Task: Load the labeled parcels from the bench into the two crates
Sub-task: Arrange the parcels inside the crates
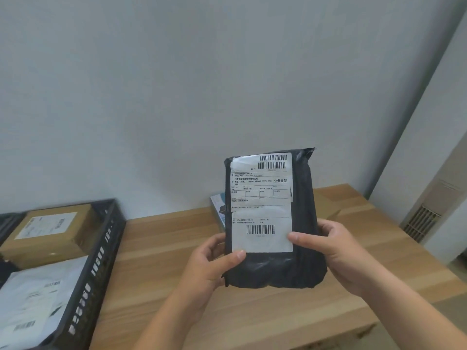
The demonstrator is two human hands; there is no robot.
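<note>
A black plastic parcel with a white barcode label facing me is held upright above the wooden bench. My left hand grips its lower left edge, thumb on the label's bottom corner. My right hand grips the lower right edge, thumb on the label. A black slotted crate stands at the left on the bench; inside lie a brown labeled box and a white labeled mailer.
Behind the held parcel a white and blue item lies on the bench, mostly hidden. A brown cardboard box sits at the back right of the bench. A wall stands behind the bench, and a vent grille is at the right.
</note>
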